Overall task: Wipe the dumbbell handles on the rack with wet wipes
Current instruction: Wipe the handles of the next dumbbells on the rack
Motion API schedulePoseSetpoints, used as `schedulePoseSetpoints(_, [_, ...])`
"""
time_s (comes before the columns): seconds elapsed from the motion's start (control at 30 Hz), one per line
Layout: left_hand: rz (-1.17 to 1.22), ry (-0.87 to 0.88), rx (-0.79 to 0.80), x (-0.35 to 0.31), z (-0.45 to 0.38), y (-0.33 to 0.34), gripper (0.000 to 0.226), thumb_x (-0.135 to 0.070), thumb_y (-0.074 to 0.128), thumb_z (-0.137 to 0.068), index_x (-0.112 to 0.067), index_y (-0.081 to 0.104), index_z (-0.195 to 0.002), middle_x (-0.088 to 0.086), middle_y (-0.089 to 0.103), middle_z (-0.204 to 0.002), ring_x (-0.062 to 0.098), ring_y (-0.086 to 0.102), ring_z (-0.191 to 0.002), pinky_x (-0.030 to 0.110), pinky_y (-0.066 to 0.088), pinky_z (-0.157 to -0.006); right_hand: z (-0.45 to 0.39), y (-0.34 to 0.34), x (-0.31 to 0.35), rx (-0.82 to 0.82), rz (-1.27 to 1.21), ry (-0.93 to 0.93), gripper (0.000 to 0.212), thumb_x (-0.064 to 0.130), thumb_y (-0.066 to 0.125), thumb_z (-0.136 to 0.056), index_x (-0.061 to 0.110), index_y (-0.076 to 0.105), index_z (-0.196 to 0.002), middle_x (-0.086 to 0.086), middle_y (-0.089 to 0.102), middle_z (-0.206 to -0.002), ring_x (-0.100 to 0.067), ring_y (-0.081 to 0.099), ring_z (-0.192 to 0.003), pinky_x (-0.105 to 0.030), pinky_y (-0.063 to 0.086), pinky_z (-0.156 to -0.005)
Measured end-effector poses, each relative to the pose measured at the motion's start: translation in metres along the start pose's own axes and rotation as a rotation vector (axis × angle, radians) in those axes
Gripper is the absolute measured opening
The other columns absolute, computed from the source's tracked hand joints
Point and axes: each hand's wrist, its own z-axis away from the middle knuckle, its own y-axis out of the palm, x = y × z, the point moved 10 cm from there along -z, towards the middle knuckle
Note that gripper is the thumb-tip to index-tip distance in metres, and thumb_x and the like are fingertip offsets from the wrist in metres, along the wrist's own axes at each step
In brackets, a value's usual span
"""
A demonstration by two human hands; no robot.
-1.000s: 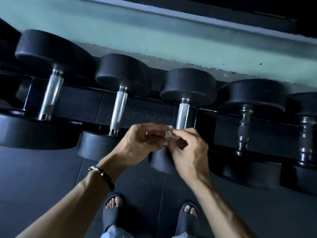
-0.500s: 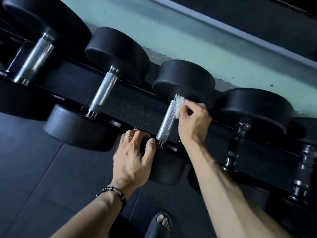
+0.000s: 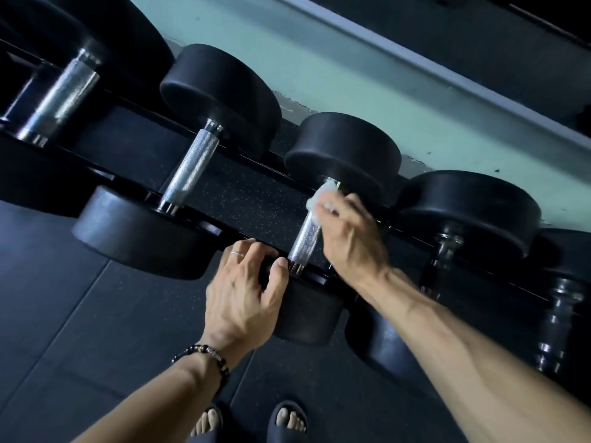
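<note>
The wet wipe (image 3: 323, 195), white and crumpled, lies against the upper end of a knurled chrome handle (image 3: 307, 233), just below the far weight head (image 3: 343, 151) of that dumbbell. The right hand (image 3: 351, 235) pinches the wipe with curled fingers and presses it onto the handle. The left hand (image 3: 243, 292) grips the near weight head (image 3: 307, 318) of the same dumbbell: fingers curled over its top edge, thumb beside the lower collar of the handle. A thin ring (image 3: 237, 253) sits on one left finger; a dark beaded bracelet (image 3: 204, 356) circles the left wrist.

Count: five dumbbells show on the black rack (image 3: 230, 193). Three carry straight chrome handles: the one being wiped, one to its left (image 3: 192, 169) and a thicker one at the far left (image 3: 60, 97). Two at the right have dark contoured handles (image 3: 443, 260) (image 3: 558, 327).

No brand, weight marking or other writing can be read on any weight head or on the rack.

Behind the rack runs a pale green wall (image 3: 351, 68). Below are dark floor mats (image 3: 80, 314) and two feet in dark slides (image 3: 287, 420).
</note>
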Motion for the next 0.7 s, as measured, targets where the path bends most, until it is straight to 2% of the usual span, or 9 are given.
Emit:
schedulePoseSetpoints(0.07, [-0.004, -0.001, -0.005, 0.000, 0.000, -0.001, 0.046, -0.061, 0.027, -0.087, -0.031, 0.060, -0.098, -0.019, 0.050, -0.105, 0.006, 0.045, -0.107, 0.029, 0.036, -0.076, 0.016, 0.013, 0.026, 0.111, -0.037, -0.218, 0.037, -0.010, 0.048, -0.081, 0.004, 0.068, -0.108, -0.008, 0.065, -0.113, -0.025, 0.048, -0.089, -0.037, 0.054, -0.070])
schedulePoseSetpoints(0.13, [-0.006, -0.004, -0.007, 0.001, 0.000, 0.000, 0.045, -0.061, 0.028, -0.087, -0.031, 0.060, -0.097, -0.019, 0.050, -0.105, 0.005, 0.045, -0.108, 0.029, 0.036, -0.077, 0.016, 0.010, 0.024, 0.163, -0.027, -0.335, 0.040, -0.004, 0.042, -0.088, 0.008, 0.069, -0.115, -0.007, 0.065, -0.120, -0.022, 0.049, -0.095, -0.036, 0.058, -0.073])
schedulePoseSetpoints(0.2, [0.004, -0.009, -0.015, 0.001, 0.001, 0.000, 0.041, -0.060, 0.029, -0.088, -0.033, 0.059, -0.095, -0.019, 0.051, -0.105, 0.005, 0.046, -0.108, 0.029, 0.037, -0.078, -0.002, 0.003, 0.001, 0.115, -0.012, -0.258, 0.040, -0.002, 0.043, -0.091, 0.012, 0.069, -0.118, -0.005, 0.063, -0.127, -0.022, 0.054, -0.095, -0.035, 0.055, -0.080])
schedulePoseSetpoints(0.3, [0.009, -0.020, -0.027, 0.004, 0.002, -0.001, 0.040, -0.060, 0.031, -0.087, -0.034, 0.059, -0.095, -0.021, 0.051, -0.106, 0.002, 0.045, -0.109, 0.027, 0.037, -0.080, -0.010, 0.003, -0.013, -0.002, -0.037, -0.093, 0.038, -0.012, 0.053, -0.085, 0.006, 0.069, -0.115, -0.010, 0.063, -0.130, -0.030, 0.060, -0.092, -0.035, 0.052, -0.086])
schedulePoseSetpoints(0.47, [0.008, -0.025, -0.034, 0.003, 0.002, -0.002, 0.037, -0.060, 0.031, -0.087, -0.035, 0.058, -0.094, -0.021, 0.052, -0.106, 0.000, 0.046, -0.107, 0.027, 0.038, -0.083, 0.010, 0.012, 0.018, 0.188, -0.098, -0.471, 0.042, -0.006, 0.039, -0.091, 0.003, 0.069, -0.118, -0.012, 0.066, -0.126, -0.030, 0.062, -0.091, -0.041, 0.059, -0.079])
schedulePoseSetpoints(0.5, [0.006, -0.027, -0.031, 0.003, 0.002, -0.002, 0.036, -0.060, 0.031, -0.087, -0.036, 0.057, -0.093, -0.021, 0.052, -0.106, -0.001, 0.045, -0.106, 0.026, 0.038, -0.083, 0.002, 0.010, 0.010, 0.188, -0.079, -0.451, 0.042, -0.006, 0.039, -0.090, 0.006, 0.069, -0.117, -0.010, 0.066, -0.127, -0.030, 0.063, -0.089, -0.042, 0.059, -0.077])
schedulePoseSetpoints(0.6, [-0.007, -0.036, -0.022, 0.003, 0.002, -0.001, 0.037, -0.060, 0.030, -0.086, -0.036, 0.057, -0.094, -0.022, 0.051, -0.106, -0.002, 0.044, -0.105, 0.025, 0.036, -0.082, -0.018, 0.001, -0.018, 0.047, -0.094, -0.173, 0.033, -0.006, 0.049, -0.091, 0.007, 0.069, -0.113, -0.008, 0.065, -0.129, -0.029, 0.061, -0.080, -0.040, 0.055, -0.076])
schedulePoseSetpoints(0.63, [-0.011, -0.034, -0.021, 0.004, 0.002, -0.001, 0.038, -0.060, 0.030, -0.086, -0.035, 0.058, -0.095, -0.021, 0.051, -0.106, -0.002, 0.044, -0.105, 0.025, 0.036, -0.082, -0.012, 0.004, -0.013, 0.021, -0.103, -0.144, 0.029, -0.004, 0.049, -0.092, 0.007, 0.069, -0.111, -0.009, 0.065, -0.129, -0.029, 0.060, -0.081, -0.039, 0.054, -0.078])
schedulePoseSetpoints(0.7, [-0.017, -0.035, -0.020, 0.003, 0.001, 0.000, 0.040, -0.061, 0.030, -0.086, -0.034, 0.058, -0.095, -0.020, 0.052, -0.107, -0.001, 0.044, -0.105, 0.025, 0.036, -0.082, 0.011, 0.015, 0.018, 0.102, -0.200, -0.291, 0.026, -0.001, 0.047, -0.095, 0.005, 0.069, -0.108, -0.013, 0.065, -0.125, -0.030, 0.061, -0.097, -0.040, 0.053, -0.086])
